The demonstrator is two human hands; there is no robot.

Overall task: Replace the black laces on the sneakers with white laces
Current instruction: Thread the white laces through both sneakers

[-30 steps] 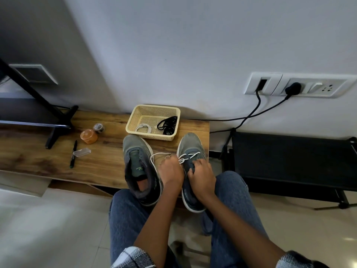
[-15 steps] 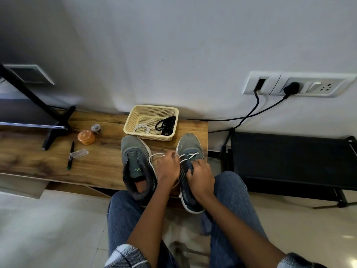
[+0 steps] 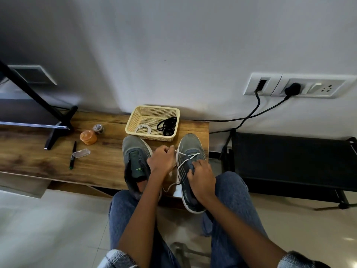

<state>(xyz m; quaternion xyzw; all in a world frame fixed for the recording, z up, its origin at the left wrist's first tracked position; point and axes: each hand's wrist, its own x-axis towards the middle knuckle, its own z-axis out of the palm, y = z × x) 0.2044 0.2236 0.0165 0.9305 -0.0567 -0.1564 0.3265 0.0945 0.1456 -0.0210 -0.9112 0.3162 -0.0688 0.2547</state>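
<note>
Now left hand (image 3: 161, 160) pinches white lace (image 3: 188, 157); right hand (image 3: 201, 176) grips right sneaker (image 3: 190, 171) tongue.

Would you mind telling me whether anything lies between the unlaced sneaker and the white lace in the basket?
Only the basket's near wall stands between them; the white lace lies just behind it, and the unlaced sneaker sits right against it.

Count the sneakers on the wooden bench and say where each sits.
2. The left sneaker, unlaced, lies below the basket. The right sneaker, partly laced in white, lies beside it, steadied by the right hand.
</note>
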